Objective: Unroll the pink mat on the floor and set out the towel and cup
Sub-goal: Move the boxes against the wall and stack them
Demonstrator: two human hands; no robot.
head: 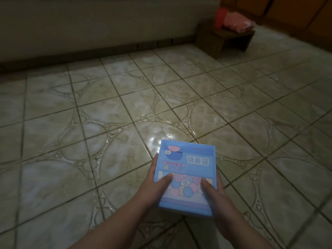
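Note:
I hold a flat light-blue box [190, 159] with pastel circles and white lettering printed on it, low in the middle of the view above the tiled floor. My left hand [156, 182] grips its left edge, thumb on top. My right hand [213, 193] grips its right edge, thumb on the printed face. Far off at the upper right, a red cup [220, 17] and a folded pink towel [237, 22] rest on a small brown wooden stool [231, 37]. No pink mat shows in view.
Glossy beige tiles [125, 108] with circle patterns cover the floor. A pale sofa or bed base [100, 24] runs along the back wall. Wooden cabinet fronts [291, 9] stand at the upper right behind the stool.

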